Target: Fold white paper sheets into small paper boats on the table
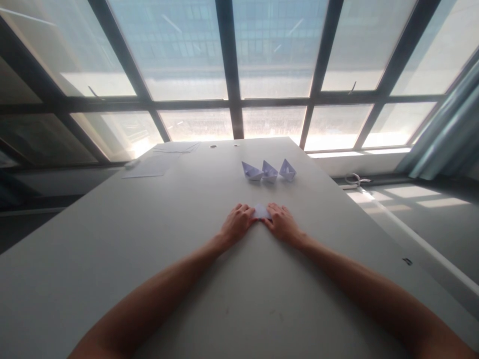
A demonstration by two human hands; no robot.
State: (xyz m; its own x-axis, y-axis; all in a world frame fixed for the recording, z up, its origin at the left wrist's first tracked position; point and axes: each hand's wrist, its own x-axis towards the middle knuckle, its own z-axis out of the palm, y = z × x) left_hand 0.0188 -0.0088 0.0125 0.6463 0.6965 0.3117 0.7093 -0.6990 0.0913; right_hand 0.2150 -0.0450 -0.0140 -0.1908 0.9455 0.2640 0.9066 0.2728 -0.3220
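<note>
A small folded piece of white paper [261,211] lies on the table between my two hands. My left hand [239,219] grips its left side, thumb at the near edge and fingers over the top. On the opposite side my right hand [281,222] holds it in the same way, the two thumbs close together. Much of the paper is hidden under the fingers. Beyond my hands stand three folded paper boats: a left one [252,171], a middle one [269,172] touching or nearly touching it, and a right one [288,170] slightly apart.
White paper sheets [147,167] lie at the far left of the white table [179,214]. Two round holes [213,146] are near its far edge. Behind it rise large windows [275,50]. A white cable [355,179] and a curtain [441,129] are at the right.
</note>
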